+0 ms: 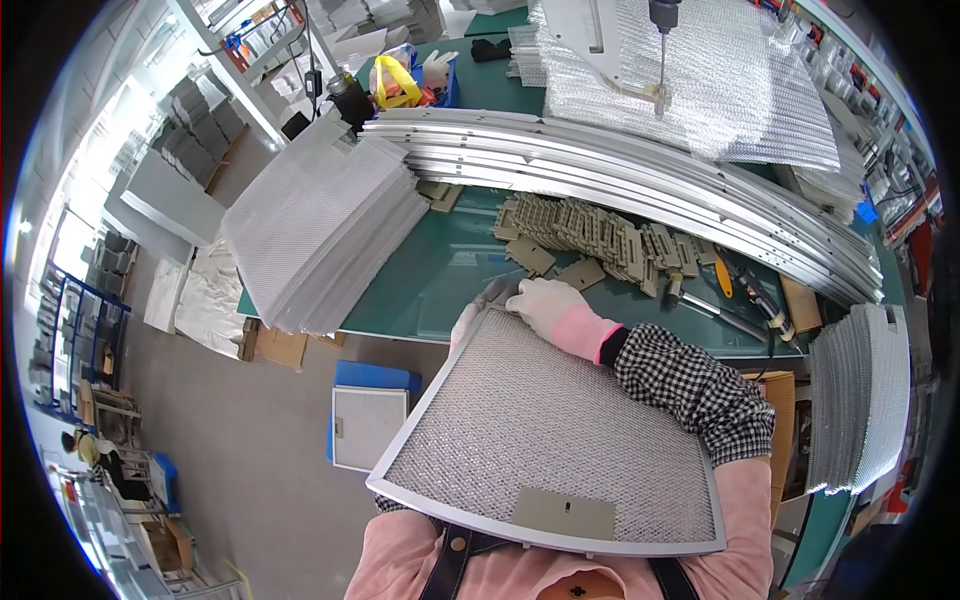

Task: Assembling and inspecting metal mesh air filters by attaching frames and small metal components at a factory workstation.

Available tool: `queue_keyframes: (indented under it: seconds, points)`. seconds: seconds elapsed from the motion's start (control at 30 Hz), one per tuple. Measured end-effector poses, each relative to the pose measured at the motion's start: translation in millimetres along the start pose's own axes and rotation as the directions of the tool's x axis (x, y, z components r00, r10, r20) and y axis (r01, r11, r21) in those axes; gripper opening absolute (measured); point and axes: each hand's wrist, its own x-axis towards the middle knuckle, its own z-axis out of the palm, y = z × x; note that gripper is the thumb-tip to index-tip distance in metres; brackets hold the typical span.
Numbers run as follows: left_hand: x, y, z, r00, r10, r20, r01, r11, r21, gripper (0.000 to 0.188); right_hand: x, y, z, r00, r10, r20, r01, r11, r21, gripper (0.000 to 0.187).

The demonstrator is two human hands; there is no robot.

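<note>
A framed metal mesh filter (560, 420) leans up against my body, its near edge at my chest. It has a pale aluminium frame and a flat grey-beige plate (565, 513) near its lower edge. My left hand (468, 322), in a white glove, grips the far left corner and is partly hidden behind the frame. Curled at that same corner, my right hand (552, 308) wears a white glove with a pink cuff; its fingertips press on the frame's end. Whether a small part sits between the fingers cannot be made out.
Beyond the filter, grey-beige plates (590, 235) lie heaped on the green table (430, 275). Long aluminium strips (620, 160) cross behind them. Mesh sheets (320, 220) are stacked left, more mesh (860, 395) right. A hammer (720, 312) and power screwdriver (765, 300) lie at right.
</note>
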Motion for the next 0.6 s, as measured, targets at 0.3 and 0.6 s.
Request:
queue_keyframes:
  seconds: [0.3,0.6]
  points:
    - [-1,5,-7,0.999,-0.033,0.04,0.034,0.999,-0.008,0.066,-2,4,17,0.998,-0.004,-0.066,0.011,0.995,0.098,0.019]
    - [2,2,2,0.998,-0.031,-0.063,0.032,0.999,0.009,0.064,-5,10,19,0.995,0.059,-0.082,-0.035,0.963,0.268,0.02]
